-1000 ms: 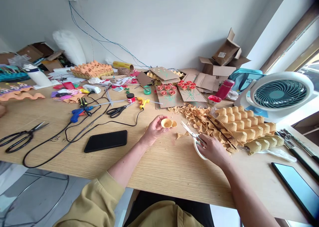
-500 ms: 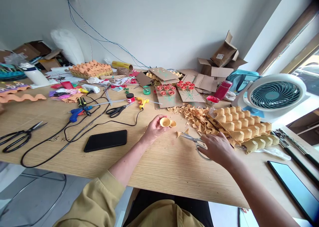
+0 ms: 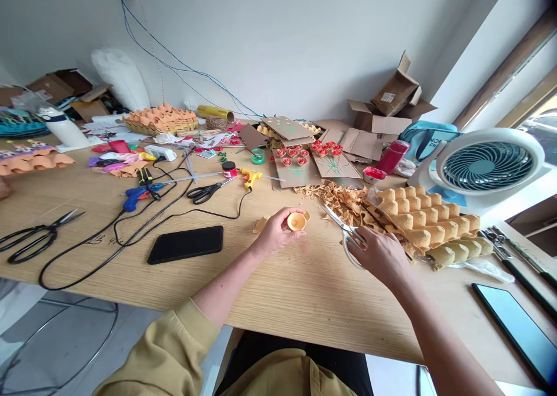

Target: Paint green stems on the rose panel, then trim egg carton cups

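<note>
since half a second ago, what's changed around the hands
The right hand moved the scissors forward toward the scrap pile; the scrap at their tips left its spot. The left hand turned the cup piece, mostly hiding its smaller cup. Both grips and the black phone stayed.

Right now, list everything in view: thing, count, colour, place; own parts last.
carton cup: one, pale orange, centre
white scissors: one, white-handled, right of cup
black scissors: two, black, left
phone: one, black, front left
glue guns: two, blue and yellow, left of centre
carton scraps: many, tan, mostly right
egg cartons: stacked, tan, orange, right, back left
flowers: several, red, back centre
cardboard boxes: several, brown, back corners
bottles: two, white and red, back, both sides
fan: one, white, right
tablet: one, black-edged, front right
table: one, light wood, underneath
craft clutter: uncounted, mixed, back
left hand: one, bare, holding carton cup
right hand: one, bare, holding white scissors
</note>
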Action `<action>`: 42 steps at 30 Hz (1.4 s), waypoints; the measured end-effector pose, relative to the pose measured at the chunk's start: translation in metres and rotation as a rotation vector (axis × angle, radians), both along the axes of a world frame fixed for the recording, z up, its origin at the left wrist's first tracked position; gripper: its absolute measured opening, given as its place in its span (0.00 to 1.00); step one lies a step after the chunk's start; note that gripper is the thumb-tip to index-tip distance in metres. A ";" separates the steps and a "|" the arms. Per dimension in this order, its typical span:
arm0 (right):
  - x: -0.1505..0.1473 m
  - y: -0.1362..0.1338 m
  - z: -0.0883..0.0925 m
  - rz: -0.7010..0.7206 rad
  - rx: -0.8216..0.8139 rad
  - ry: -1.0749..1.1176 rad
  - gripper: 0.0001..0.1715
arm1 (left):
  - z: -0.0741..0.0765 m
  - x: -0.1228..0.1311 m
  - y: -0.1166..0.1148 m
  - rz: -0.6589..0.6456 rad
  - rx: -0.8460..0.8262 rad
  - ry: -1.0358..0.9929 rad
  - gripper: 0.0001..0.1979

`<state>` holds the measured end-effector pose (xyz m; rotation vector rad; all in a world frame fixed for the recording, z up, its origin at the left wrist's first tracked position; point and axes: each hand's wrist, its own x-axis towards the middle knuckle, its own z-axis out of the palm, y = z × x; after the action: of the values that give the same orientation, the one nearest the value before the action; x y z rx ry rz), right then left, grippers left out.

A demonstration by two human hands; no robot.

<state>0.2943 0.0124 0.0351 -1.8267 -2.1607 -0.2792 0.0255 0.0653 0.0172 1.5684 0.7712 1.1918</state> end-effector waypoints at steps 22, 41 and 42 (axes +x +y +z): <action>-0.031 0.000 -0.035 0.214 0.047 0.364 0.17 | -0.010 0.006 -0.005 -0.076 -0.009 0.095 0.25; -0.029 -0.004 -0.032 0.309 0.156 0.381 0.14 | -0.014 0.009 -0.007 -0.151 -0.074 0.089 0.22; -0.029 -0.004 -0.031 0.309 0.157 0.382 0.14 | -0.013 0.009 -0.007 -0.151 -0.076 0.086 0.22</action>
<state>0.2649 0.0084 0.0036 -1.3120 -2.0413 -0.0239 0.0343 0.0582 0.0038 1.5933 0.7313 0.9807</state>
